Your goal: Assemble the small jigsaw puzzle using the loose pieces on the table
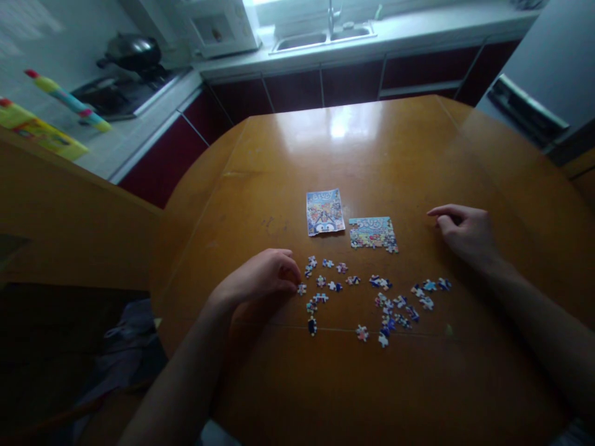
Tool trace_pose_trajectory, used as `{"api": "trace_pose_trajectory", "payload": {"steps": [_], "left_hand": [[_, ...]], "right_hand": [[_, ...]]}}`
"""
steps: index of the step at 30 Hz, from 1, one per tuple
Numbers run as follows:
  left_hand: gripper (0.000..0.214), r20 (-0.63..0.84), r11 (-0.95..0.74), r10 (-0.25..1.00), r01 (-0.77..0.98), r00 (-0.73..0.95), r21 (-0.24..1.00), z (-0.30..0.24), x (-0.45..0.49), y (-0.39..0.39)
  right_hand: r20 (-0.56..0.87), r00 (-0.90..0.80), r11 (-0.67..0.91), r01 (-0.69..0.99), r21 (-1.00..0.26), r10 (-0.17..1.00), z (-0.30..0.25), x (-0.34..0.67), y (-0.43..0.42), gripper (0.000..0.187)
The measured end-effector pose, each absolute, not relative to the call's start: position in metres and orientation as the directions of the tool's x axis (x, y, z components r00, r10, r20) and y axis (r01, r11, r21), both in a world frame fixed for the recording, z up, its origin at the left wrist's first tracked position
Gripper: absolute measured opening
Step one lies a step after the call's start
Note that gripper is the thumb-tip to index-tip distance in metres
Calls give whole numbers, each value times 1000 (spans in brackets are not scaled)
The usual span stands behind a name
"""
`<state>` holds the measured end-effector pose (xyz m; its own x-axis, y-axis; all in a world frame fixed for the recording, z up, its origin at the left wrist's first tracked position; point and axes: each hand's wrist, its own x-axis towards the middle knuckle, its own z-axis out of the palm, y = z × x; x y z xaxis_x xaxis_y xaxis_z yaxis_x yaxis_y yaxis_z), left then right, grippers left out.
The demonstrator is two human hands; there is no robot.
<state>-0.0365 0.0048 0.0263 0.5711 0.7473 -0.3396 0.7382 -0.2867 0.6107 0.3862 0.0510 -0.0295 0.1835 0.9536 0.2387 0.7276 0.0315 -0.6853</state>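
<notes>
My left hand (263, 272) is low over the table with its fingers curled together. Its fingertips pinch the edge of a small jigsaw puzzle piece (302, 289). My right hand (467, 232) rests at the right, loosely bent, index finger stretched out and thumb a little apart, with nothing in it. Between the hands lies a joined section of the puzzle (373, 233), ragged along its lower edge. A printed picture sheet (325, 214) with a blue-and-white character lies left of that section. Loose pieces (320, 282) are scattered nearer me, and a denser cluster (388, 319) is to their right.
Everything lies on a brown wooden table (260, 161) with cut corners. Beyond it are a counter with a sink (325, 40), a microwave (218, 28), and a stove with a dark pot (132, 52). Bottles (67, 99) stand at the left.
</notes>
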Motion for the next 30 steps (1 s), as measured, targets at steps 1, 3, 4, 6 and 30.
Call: {"api": "trace_pose_trajectory", "payload": {"steps": [1, 3, 4, 6, 30], "left_hand": [[10, -338, -281, 749, 734, 570, 618, 26, -36, 5], [13, -341, -274, 746, 730, 572, 626, 25, -34, 4], [12, -345, -276, 740, 728, 578, 628, 25, -34, 4], [9, -353, -291, 720, 722, 597, 628, 25, -33, 3], [24, 18, -425, 851, 668, 525, 610, 11, -23, 20]], "right_hand": [[240, 183, 33, 728, -685, 953, -29, 386, 51, 24], [243, 184, 34, 729, -684, 953, -29, 386, 51, 25], [244, 185, 34, 728, -685, 952, -29, 386, 51, 25], [248, 188, 35, 726, -687, 950, -30, 386, 52, 25], [179, -99, 201, 611, -765, 979, 13, 385, 8, 17]]}}
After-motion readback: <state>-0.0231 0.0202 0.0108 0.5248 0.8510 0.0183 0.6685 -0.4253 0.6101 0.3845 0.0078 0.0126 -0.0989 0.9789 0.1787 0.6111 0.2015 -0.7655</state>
